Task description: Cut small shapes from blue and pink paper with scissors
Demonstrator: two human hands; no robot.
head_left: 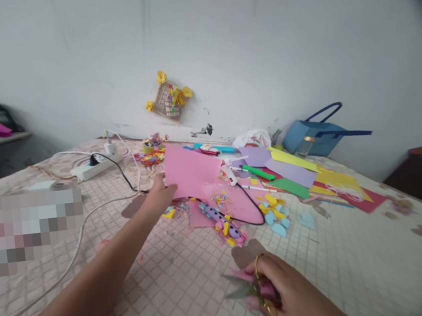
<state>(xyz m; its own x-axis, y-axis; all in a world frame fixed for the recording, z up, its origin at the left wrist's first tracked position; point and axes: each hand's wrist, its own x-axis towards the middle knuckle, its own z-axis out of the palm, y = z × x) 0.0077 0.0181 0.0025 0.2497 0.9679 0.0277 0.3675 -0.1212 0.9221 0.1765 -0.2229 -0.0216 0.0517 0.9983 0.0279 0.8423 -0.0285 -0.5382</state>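
Note:
My left hand (164, 192) pinches the left edge of a pink paper sheet (193, 172), which is raised off the table. In my right hand (283, 286), low in the view, is a pair of scissors (243, 289) with gold handles and blades spread apart, slightly blurred. Bits of pink show by the scissors' handles; what they are I cannot make out. Between my hands lies a purple decorated stick (221, 220) with dark dots and yellow and pink pieces. A white glue gun (229, 172) rests just right of the raised sheet, its black cord looping forward.
Yellow and light-blue paper cutouts (275, 211) lie right of the stick. Coloured paper sheets (291, 169) and a green marker (258, 172) are spread behind. A blue bag (312, 137) stands by the wall. On the left, a white power strip (95, 167) trails cables.

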